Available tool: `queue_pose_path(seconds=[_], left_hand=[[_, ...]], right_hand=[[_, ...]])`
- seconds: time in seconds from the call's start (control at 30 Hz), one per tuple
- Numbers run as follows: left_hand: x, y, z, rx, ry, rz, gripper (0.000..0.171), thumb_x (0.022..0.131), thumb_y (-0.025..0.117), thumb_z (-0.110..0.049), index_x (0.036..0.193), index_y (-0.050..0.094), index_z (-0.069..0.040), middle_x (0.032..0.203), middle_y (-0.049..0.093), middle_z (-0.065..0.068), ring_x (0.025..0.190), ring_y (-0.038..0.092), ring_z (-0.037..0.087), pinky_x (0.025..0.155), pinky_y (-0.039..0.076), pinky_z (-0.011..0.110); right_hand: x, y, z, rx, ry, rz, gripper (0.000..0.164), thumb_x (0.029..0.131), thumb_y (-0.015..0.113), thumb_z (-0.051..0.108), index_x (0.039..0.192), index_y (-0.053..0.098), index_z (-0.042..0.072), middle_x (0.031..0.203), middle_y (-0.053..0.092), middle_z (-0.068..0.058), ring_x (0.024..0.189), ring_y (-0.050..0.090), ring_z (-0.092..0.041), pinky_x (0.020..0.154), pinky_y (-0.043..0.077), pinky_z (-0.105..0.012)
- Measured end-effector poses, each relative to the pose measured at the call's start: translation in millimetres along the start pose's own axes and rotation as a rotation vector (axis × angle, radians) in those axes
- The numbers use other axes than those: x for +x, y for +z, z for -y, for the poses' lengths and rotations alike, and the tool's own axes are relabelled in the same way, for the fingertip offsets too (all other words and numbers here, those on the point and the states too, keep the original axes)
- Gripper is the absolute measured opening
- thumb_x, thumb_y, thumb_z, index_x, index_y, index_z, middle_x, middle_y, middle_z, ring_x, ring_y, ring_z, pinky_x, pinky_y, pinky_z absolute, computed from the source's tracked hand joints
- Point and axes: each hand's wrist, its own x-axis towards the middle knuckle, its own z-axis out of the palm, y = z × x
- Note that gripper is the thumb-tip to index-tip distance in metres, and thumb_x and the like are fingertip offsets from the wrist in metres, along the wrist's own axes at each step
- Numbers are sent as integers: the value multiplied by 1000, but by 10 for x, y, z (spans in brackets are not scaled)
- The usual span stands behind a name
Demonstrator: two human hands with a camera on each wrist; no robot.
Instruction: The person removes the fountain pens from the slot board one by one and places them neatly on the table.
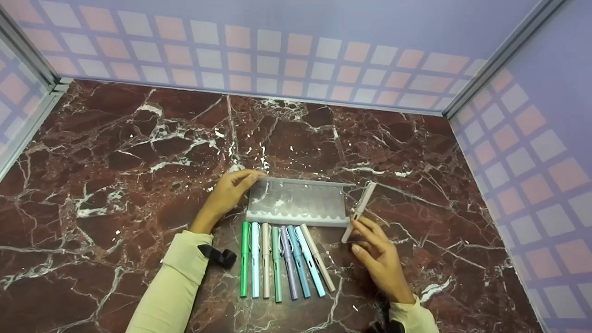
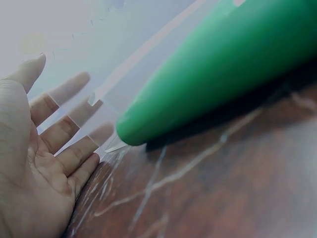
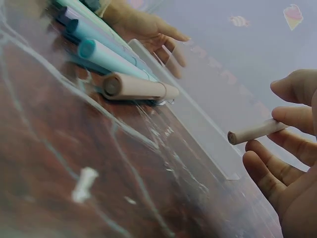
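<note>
My left hand (image 1: 225, 199) is at the left end of a clear plastic case (image 1: 298, 221) with a scalloped strip along its front. In the left wrist view its fingers (image 2: 64, 131) extend behind the clear panel, with the thumb apart. At the case's right end, my right hand (image 1: 383, 266) holds a beige pen (image 1: 366, 200), tilted, between its fingers. The right wrist view shows that pen's round end (image 3: 233, 138) sticking out from the fingers. Below the case lies a row of several capped pens, from a green pen (image 1: 244, 266) to another beige pen (image 1: 319, 259).
The brown marbled tabletop (image 1: 152, 185) spreads around the case. A pale panel (image 1: 296, 64) with pink and white squares stands behind it, and a similar side panel (image 1: 532, 129) stands at the right. A black wrist strap mount (image 1: 222, 257) sits beside the green pen.
</note>
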Motion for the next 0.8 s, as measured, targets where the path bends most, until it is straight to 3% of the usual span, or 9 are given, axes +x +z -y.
queue_pose_path(seconds=[0.23, 0.4, 0.6, 0.8], left_hand=[[0, 0, -16, 2, 0, 3, 27, 104, 55, -21, 117, 72, -6, 122, 71, 14, 116, 62, 31, 108, 42, 50], [-1, 8, -41, 4, -14, 1, 28, 104, 53, -16, 119, 70, 0, 124, 68, 20, 118, 60, 38, 108, 41, 52], [-91, -3, -337, -24, -22, 16, 28, 104, 52, -14, 119, 68, 4, 125, 67, 23, 120, 58, 42, 108, 42, 50], [-19, 0, -65, -17, -10, 3, 28, 104, 54, -21, 119, 71, -4, 123, 70, 16, 119, 61, 33, 109, 41, 50]], right_hand=[[-111, 121, 37, -42, -30, 79, 50, 86, 62, -17, 135, 56, -9, 139, 50, -30, 109, 62, -18, 89, 58, -33], [-185, 203, 59, -114, -33, 127, 46, 88, 66, -9, 134, 59, -5, 136, 55, -25, 100, 66, -20, 81, 60, -31], [-250, 221, 71, -192, -27, 146, 43, 90, 69, -1, 132, 62, -3, 135, 59, -18, 92, 68, -20, 79, 59, -29], [-324, 196, 98, -217, 8, 156, 40, 90, 70, 0, 129, 65, 2, 131, 63, -16, 88, 68, -16, 76, 58, -26]])
